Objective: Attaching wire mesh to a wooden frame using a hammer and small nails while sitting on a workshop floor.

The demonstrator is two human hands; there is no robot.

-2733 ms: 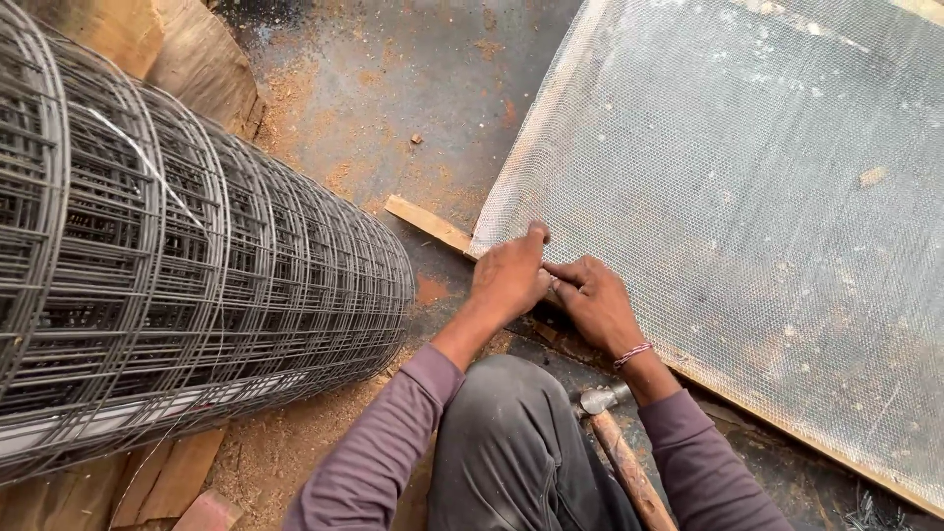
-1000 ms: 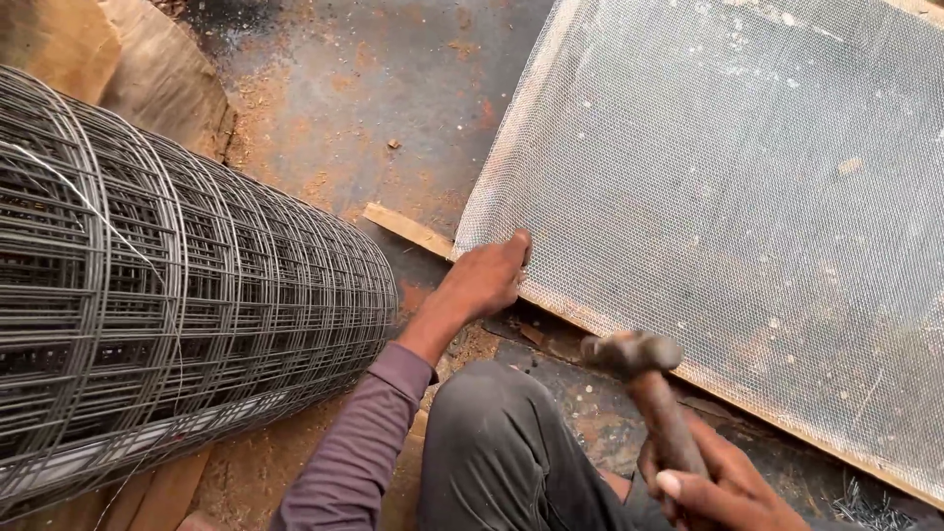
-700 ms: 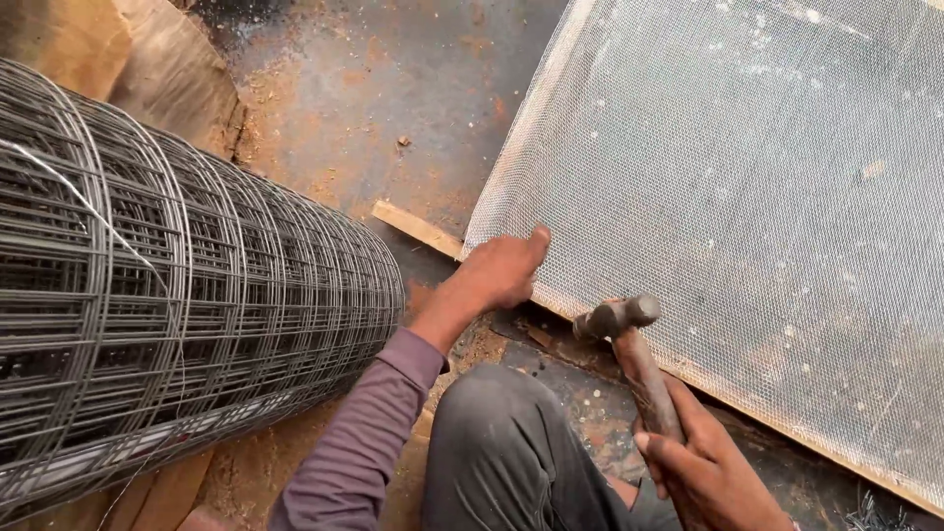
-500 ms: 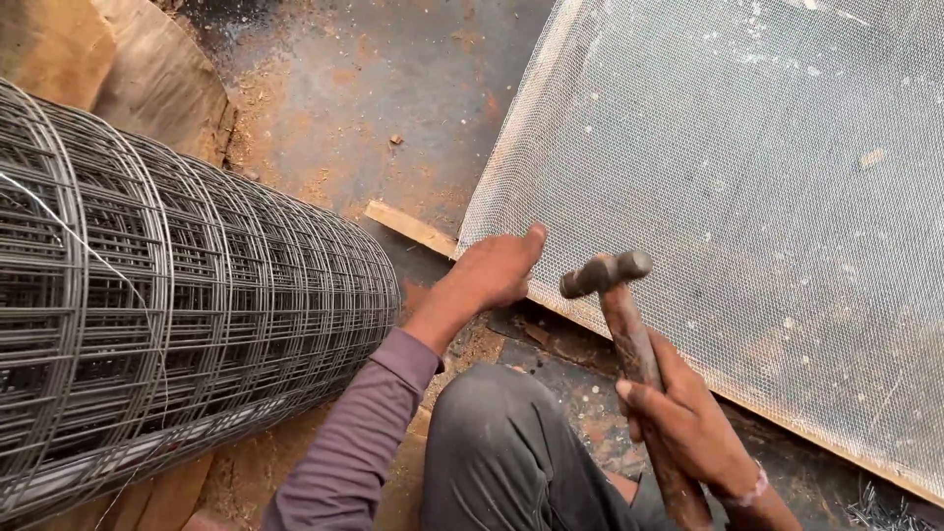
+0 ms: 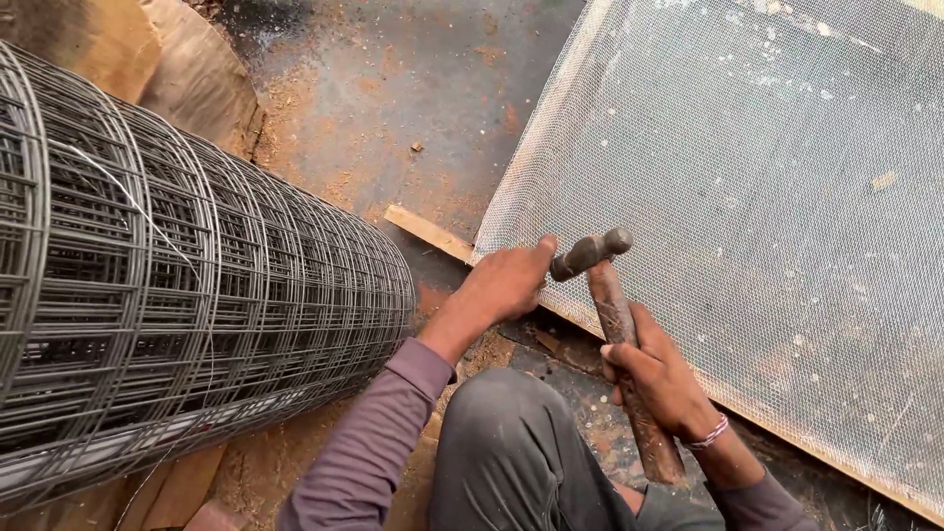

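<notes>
My left hand (image 5: 506,282) rests on the near edge of a wooden frame (image 5: 433,234) covered with fine wire mesh (image 5: 747,187), fingers pinched at the corner. Whether it holds a nail is hidden. My right hand (image 5: 661,379) grips the wooden handle of a rusty hammer (image 5: 618,324). The hammer's metal head (image 5: 590,254) hangs just beside the fingertips of my left hand, above the frame edge.
A large roll of heavy welded wire mesh (image 5: 167,285) lies on the left. Wooden logs (image 5: 147,59) sit behind it. The ground (image 5: 393,108) is dark with reddish sawdust. My bent knee in grey trousers (image 5: 511,452) is at the bottom.
My right hand left the frame edge, took up the hammer from beside my knee and swung its head forward next to my left hand. My left hand stayed on the frame.
</notes>
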